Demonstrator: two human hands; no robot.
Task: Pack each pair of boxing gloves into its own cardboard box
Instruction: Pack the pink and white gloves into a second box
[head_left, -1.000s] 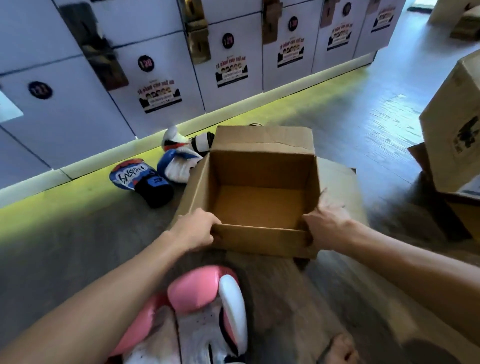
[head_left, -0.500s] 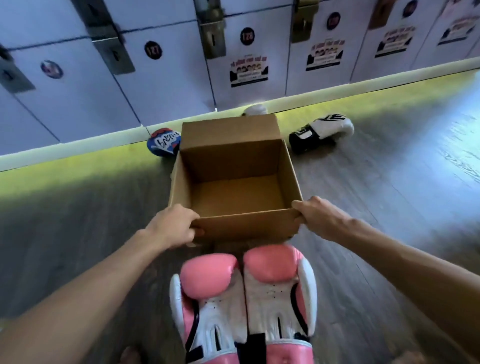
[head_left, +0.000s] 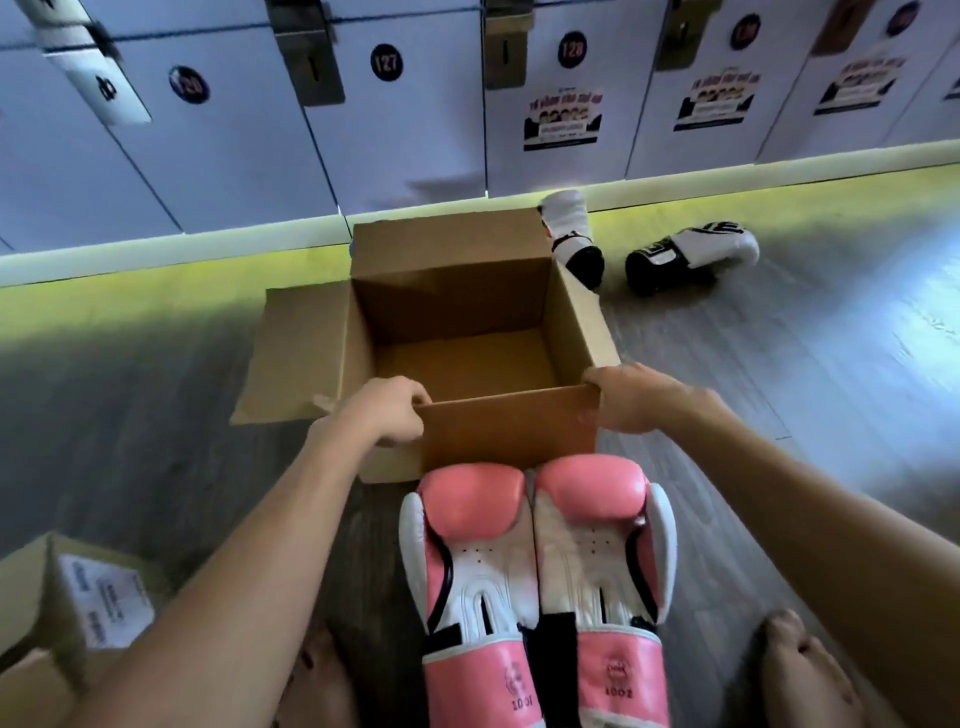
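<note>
The grip of the left hand (head_left: 387, 410) and right hand (head_left: 634, 397) is curled round the near corners of the empty box (head_left: 509, 426), which has been drawn across the floor (head_left: 156, 415) to sit just beyond the pink gloves (head_left: 587, 545), so that pair can likely go in next.

Open empty cardboard box (head_left: 509, 431) upright, pink gloves (head_left: 485, 569) paired just before it

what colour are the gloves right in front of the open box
Pink and white gloves, with black trim; head view.
</note>
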